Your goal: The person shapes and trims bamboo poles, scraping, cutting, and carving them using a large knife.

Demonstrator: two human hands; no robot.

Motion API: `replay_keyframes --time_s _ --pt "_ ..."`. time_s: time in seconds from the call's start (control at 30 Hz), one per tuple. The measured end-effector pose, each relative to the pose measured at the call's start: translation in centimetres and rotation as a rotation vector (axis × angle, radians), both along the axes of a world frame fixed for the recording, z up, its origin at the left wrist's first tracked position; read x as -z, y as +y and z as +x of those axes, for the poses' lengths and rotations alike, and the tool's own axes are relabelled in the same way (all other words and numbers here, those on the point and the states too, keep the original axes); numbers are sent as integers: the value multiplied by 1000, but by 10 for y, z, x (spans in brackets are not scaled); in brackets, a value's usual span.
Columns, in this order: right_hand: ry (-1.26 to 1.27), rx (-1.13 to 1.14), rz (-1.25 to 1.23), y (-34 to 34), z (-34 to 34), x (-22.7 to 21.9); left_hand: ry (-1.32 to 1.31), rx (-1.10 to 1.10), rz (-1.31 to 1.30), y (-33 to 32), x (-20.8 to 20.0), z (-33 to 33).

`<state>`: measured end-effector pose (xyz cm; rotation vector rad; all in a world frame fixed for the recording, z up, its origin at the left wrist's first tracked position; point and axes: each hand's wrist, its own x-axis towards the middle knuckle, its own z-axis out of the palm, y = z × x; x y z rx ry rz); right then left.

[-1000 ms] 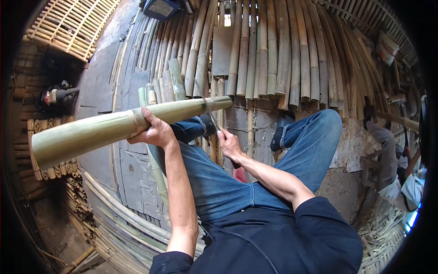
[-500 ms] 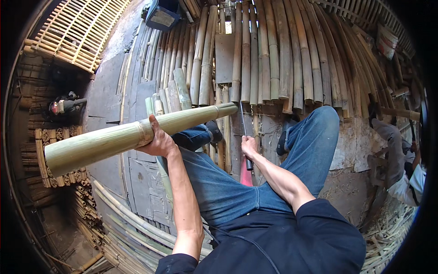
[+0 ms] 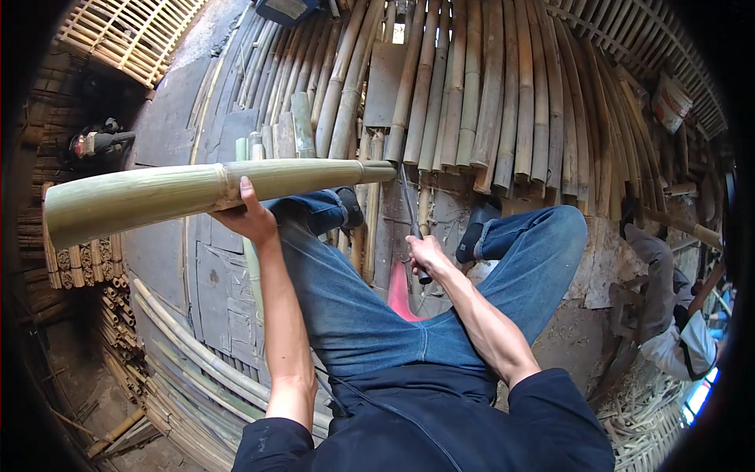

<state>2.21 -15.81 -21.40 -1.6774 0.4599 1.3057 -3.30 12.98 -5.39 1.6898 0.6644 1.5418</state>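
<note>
Bamboo pole [image 3: 141, 193] and knife [image 3: 413, 216] in left and right hands [image 3: 250, 216] [image 3: 427, 253] respectively.

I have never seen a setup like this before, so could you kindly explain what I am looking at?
Certainly. There is no machine here, only a seated person's two bare hands. The view comes from a wide fisheye camera on the person's head, looking down, so straight edges bend near the rim.

The left hand holds a thick green bamboo tube. The right hand grips a thin knife by its dark handle; whether the blade touches the tube is hard to tell.

Ahead, many poles lie side by side. Bundled sticks are at the left, and another person shows at the right edge.
</note>
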Motion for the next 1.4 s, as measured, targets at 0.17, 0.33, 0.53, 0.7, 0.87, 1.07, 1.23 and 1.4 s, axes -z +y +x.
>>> replay_keyframes --time_s 0.17,0.33,0.53,0.7,0.87,1.07,1.23,1.4 --pt "-277 20 189 1 -8 -28 -32 124 -94 17 12 -17" --pt "-763 -165 102 -2 -8 -14 18 22 -101 12 13 -13" --pt "-541 -256 41 4 -2 -18 79 -57 -51 22 23 -31" --pt "-542 -400 55 22 -8 -10 37 -41 -140 37 38 -46" --pt "-557 -349 92 42 -34 -8 40 -56 -148 38 40 -44" --pt "-625 -513 168 37 -40 -48 54 -129 -143 33 28 -44" --pt "-628 -403 15 39 -14 34 47 -93 -142 33 34 -42" --pt "-585 -354 171 44 -14 0 37 -121 -132 31 34 -46"
